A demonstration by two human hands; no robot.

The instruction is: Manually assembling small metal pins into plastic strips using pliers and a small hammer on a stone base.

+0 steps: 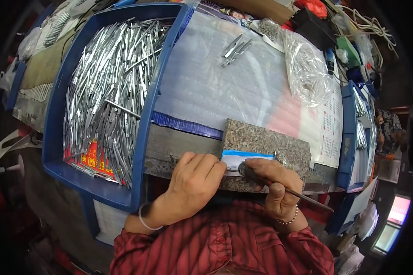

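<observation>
A speckled granite block (261,133) lies at the table's front edge, with a white pad with a blue edge (234,161) on it. My left hand (193,178) is closed, its fingertips pressed together at the pad's left end; what they hold, if anything, is hidden. My right hand (280,183) is wrapped round what looks like a small hammer, its dark handle (314,201) sticking out to the lower right. The rounded dark head rests over the pad, close to my left fingertips.
A blue tray (147,119) full of slim silvery metal pieces (110,73) stands at left. Several similar pieces (236,49) lie on the plastic-covered tabletop (215,87). A clear plastic bag (307,68) lies far right, beyond another blue tray (348,137). A person (392,133) is at the right edge.
</observation>
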